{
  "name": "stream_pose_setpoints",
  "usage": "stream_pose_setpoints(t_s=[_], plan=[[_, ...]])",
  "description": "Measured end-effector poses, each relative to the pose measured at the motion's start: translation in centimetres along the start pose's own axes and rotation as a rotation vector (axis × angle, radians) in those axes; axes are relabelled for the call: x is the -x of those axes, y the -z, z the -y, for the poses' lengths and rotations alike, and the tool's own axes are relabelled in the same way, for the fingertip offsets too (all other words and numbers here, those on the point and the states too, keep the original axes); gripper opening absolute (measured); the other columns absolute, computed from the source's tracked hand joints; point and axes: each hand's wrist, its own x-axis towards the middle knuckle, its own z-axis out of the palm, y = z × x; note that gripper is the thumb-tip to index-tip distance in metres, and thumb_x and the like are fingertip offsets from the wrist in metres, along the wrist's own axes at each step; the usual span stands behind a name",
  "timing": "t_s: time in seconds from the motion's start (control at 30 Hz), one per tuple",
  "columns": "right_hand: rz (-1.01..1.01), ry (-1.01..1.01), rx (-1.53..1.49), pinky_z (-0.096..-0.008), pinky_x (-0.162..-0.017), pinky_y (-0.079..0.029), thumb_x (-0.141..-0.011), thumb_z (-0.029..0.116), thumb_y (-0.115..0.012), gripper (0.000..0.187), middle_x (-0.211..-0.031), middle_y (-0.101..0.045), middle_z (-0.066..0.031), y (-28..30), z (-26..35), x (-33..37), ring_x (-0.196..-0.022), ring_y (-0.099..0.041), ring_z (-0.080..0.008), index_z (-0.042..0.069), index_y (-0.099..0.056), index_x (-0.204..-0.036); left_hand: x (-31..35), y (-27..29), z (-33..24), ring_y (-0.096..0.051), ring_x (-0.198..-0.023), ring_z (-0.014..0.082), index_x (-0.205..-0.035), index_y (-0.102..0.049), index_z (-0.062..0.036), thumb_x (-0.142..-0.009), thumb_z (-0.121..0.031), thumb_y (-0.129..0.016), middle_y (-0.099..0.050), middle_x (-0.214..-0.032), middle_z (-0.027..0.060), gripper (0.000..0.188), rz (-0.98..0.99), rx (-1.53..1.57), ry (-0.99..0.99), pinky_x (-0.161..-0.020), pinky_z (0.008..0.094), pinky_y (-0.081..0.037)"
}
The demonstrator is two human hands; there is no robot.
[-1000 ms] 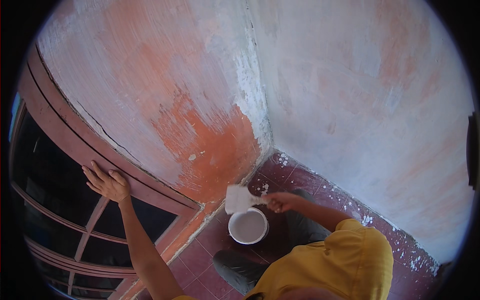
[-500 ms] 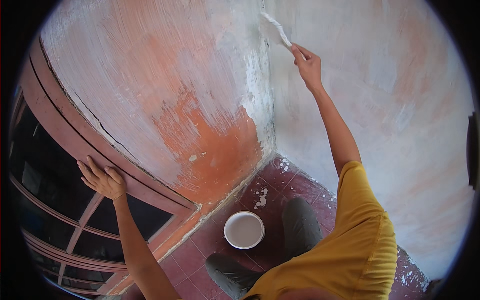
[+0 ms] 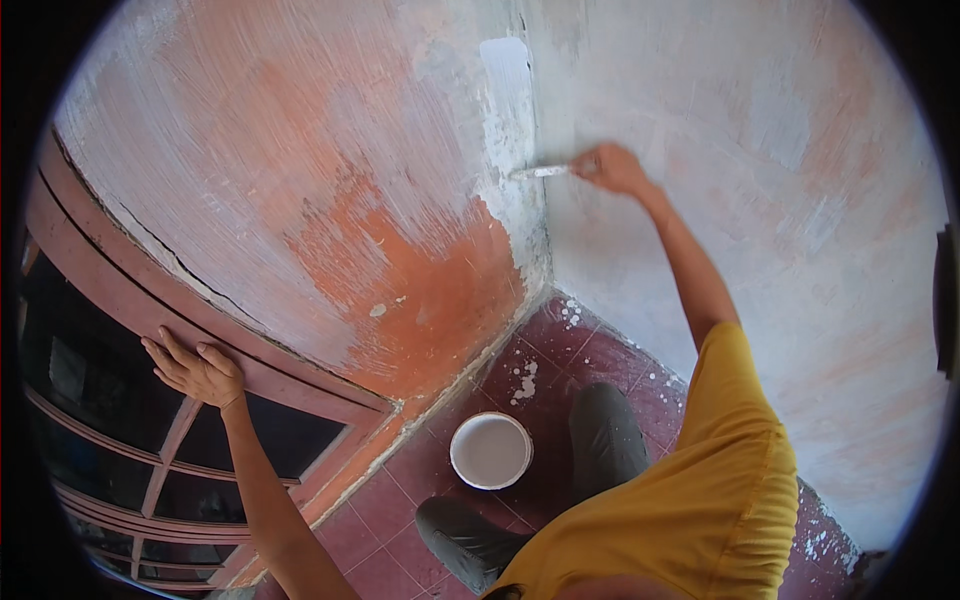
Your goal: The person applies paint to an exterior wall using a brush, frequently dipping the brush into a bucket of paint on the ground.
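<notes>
With my right hand [image 3: 612, 168] closed round its handle, a white-coated paintbrush [image 3: 543, 172] reaches to the wall corner, its tip at the edge of the left wall [image 3: 400, 120]. A fresh white patch [image 3: 506, 62] shows higher up beside that corner. Bare orange [image 3: 430, 290] remains visible on the lower left wall among streaky pale strokes. My left hand [image 3: 205, 372] rests flat with fingers spread on the pink-brown window frame [image 3: 290, 375]. Between my knees, a round bucket [image 3: 491, 487] of pale paint stands on the floor.
Red floor tiles [image 3: 350, 530] carry white paint splashes [image 3: 524, 380] near the corner. Dark glass panes [image 3: 85, 350] fill the window at left. On the right rises a patchy whitish wall [image 3: 800, 300]. A long crack [image 3: 180, 260] runs along the plaster above the frame.
My right hand has brought the paintbrush down along the corner, and a white patch now shows where the brush was. My left hand stays on the window frame.
</notes>
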Motion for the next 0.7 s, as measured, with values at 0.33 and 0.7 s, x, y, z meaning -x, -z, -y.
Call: stream_pose_setpoints(t_s=[0.33, 0.7], plan=[[-0.666, 0.307, -0.032, -0.0345, -0.063, -0.051, -0.081, 0.021, -0.064, 0.025, -0.089, -0.067, -0.0192, 15.4, 6.4, -8.1, -0.075, -0.067, -0.0287, 0.003, -0.069, -0.098, -0.1, 0.2, 0.7, -0.025, -0.135, 0.0293, -0.139, -0.034, -0.0092, -0.091, -0.038, -0.03, -0.025, -0.147, 0.0151, 0.056, 0.0, -0.039, 0.001, -0.108, 0.0499, -0.018], [-0.586, -0.011, -0.23, -0.0406, -0.062, -0.049, -0.085, 0.032, -0.058, 0.031, -0.077, -0.064, -0.0197, -4.7, 3.0, -0.9, -0.067, -0.062, -0.0357, 0.016, -0.065, -0.111, 0.0, -0.1, 0.3, -0.025, -0.135, 0.0298, -0.139, -0.035, -0.0089, -0.091, -0.037, -0.031, -0.027, -0.146, 0.0154, 0.055, -0.018, -0.015, -0.001, -0.107, 0.0503, -0.018]])
